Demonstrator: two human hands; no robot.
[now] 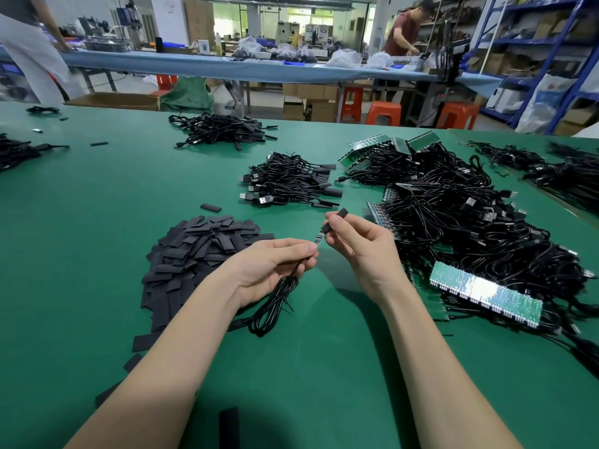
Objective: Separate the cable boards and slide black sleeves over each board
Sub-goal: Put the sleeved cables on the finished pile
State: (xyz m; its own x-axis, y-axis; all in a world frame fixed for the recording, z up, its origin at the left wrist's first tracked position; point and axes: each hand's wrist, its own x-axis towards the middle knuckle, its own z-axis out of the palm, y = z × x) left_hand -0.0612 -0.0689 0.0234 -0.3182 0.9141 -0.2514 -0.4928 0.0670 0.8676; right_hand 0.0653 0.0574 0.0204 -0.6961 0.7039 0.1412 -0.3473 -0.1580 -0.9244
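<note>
Nearest, a lone black sleeve (229,427) flat on the green table (97,222) at the bottom edge. Above it, two bare forearms converging mid-table. Left hand (275,267) curled, thumb and fingertips pinching the lower end of a small cable board (319,238), with its coiled black cable (275,306) dangling down to the mat. Right hand (359,241) pinching a black sleeve (334,218) between thumb and forefinger, other fingers folded; sleeve partly over the top end of the board, green strip still showing below. Left of the hands, a heap of loose flat sleeves (197,254). To the right, a shiny panel of joined boards (486,296) lying on a big tangle of cables (470,228). Further back, a bundle of sleeved cables (291,183) with USB plugs, then another bundle (223,128). Beyond the table, orange stools (384,113), a long blue bench (259,68), blue shelving (551,43), and two people standing.
</note>
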